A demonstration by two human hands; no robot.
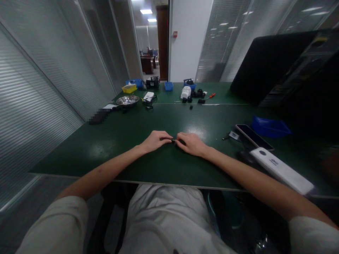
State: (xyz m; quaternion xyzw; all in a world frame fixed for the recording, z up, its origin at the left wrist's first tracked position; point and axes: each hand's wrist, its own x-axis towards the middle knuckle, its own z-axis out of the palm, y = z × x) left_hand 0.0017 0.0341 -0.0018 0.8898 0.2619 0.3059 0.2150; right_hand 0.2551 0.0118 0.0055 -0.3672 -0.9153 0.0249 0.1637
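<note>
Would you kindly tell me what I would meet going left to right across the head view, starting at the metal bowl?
Metal bowl, left hand, small part between the hands, right hand, nearest blue tray.

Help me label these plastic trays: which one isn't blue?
The yellow tray, by the far-left corner of the table, just in front of a blue tray; the others are all blue.
</note>
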